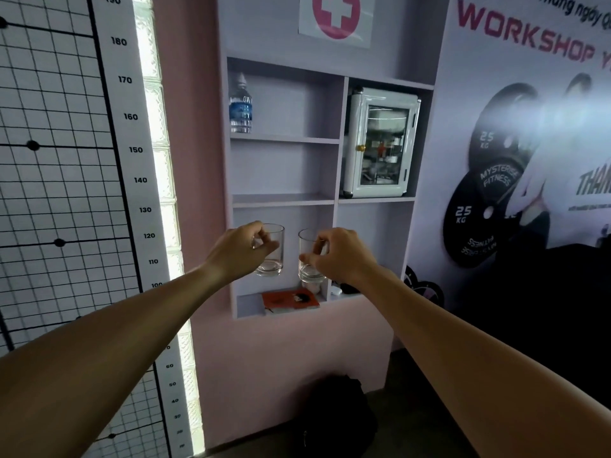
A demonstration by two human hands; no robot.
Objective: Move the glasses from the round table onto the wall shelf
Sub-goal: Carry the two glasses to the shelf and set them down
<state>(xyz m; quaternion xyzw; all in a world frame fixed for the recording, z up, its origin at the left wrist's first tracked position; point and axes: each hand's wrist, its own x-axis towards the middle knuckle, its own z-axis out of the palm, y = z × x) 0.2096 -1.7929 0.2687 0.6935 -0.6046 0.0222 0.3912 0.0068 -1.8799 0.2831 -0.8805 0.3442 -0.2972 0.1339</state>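
Both arms out at the wall shelf [284, 201], one glass per hand. My left hand [243, 251] is pinching the left glass [272, 251] by its side wall, thumb in front, fingers curled on the rim side. My right hand [340, 254] is gripping the right glass [309, 259] the same way. Both glasses upright, empty, side by side with a small gap between them, held in front of the bottom-left compartment. Neither is down on a board; both bases are above that compartment's floor.

Clutter on that floor: an orange book [291, 300] lying flat right under the glasses, covering much of the board, and a small whitish object behind it, partly hidden by the right glass; can't tell what it is.

Bottom-right compartment: a small white item [336, 291] and something dark beside it, mostly hidden behind my right wrist.

Middle-left compartment looks bare. Top-left compartment has a water bottle [240, 105] standing at its left wall. Upper right compartment is filled by a white cabinet [380, 143] with a glass door.

Above the shelf: red-cross sign [335, 16]. Left of it: height chart [132, 150] on the wall. Right: gym poster [529, 127]. On the floor below the shelf: a dark bag [337, 414].
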